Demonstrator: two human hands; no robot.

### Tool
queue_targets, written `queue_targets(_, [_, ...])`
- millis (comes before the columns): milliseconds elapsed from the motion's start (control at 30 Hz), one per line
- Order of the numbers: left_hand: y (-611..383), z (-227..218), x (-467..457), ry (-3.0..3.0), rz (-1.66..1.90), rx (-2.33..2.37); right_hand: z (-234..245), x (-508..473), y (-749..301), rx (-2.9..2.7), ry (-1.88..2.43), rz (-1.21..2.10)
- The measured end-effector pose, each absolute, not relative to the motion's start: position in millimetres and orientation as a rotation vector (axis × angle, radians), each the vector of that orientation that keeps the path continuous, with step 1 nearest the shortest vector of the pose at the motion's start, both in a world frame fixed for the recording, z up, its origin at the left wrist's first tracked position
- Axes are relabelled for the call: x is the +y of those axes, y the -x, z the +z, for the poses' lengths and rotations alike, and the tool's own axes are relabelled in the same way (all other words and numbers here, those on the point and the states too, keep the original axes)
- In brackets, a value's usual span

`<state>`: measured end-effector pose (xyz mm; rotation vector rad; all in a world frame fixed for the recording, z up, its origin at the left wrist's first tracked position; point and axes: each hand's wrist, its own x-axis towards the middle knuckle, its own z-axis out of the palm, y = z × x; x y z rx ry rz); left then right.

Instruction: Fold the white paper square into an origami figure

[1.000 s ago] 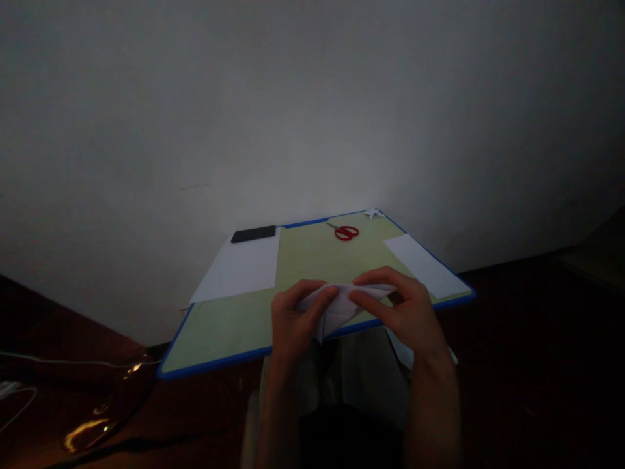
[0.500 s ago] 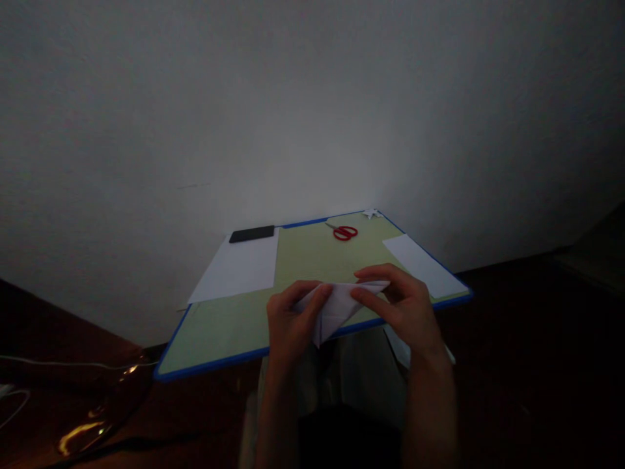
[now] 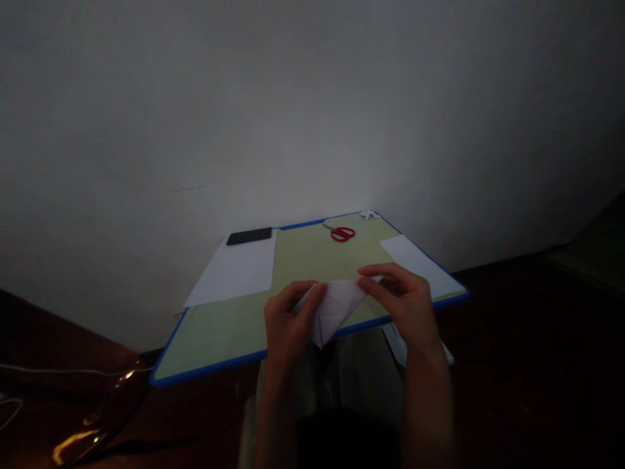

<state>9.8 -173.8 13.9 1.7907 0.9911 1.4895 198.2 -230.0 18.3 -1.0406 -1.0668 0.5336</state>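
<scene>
Between my hands is a folded sheet of white paper (image 3: 338,305), roughly triangular, its point hanging down over the near edge of the table. My left hand (image 3: 289,319) pinches its left side, thumb on the near face. At the upper right corner, my right hand (image 3: 403,296) grips the paper between thumb and fingers. The paper's far side and some fingertips are hidden. Farther back on the table lie red-handled scissors (image 3: 342,233), apart from both hands.
The pale green table (image 3: 219,335) has a blue rim and stands against a grey wall. A dark flat device (image 3: 249,236) rests on white sheets (image 3: 239,270) at left. More paper (image 3: 422,264) lies at right, and a small white paper piece (image 3: 369,214) sits in the far corner.
The right hand's thumb and fingers have drawn closer together at the paper's right corner, and the fold there looks flatter. My left hand keeps its pinch. The view has shifted slightly.
</scene>
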Motion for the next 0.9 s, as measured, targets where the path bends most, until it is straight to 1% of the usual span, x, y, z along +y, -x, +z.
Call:
queue_targets(167, [-8.2,13.0,-172.6,-1.81,1.491,1.007,13.8,-226.8,-201.4,-1.056,1.055,0.572])
queue_targets(433, [-8.4,11.1,-171.7,-1.775,1.515,1.022,13.6,-228.3,-202.0,-1.082,1.077,0.531])
queue_targets(633, [-15.1,14.5,-174.3,-1.655,1.587,1.024,11.9,-223.2,-198.8,-0.979,0.95,0.593])
queue_targets(900, [-11.7,19.2,-175.0,-1.681,1.599,0.99,14.4,-226.5,-202.3,-0.996,0.986,0.704])
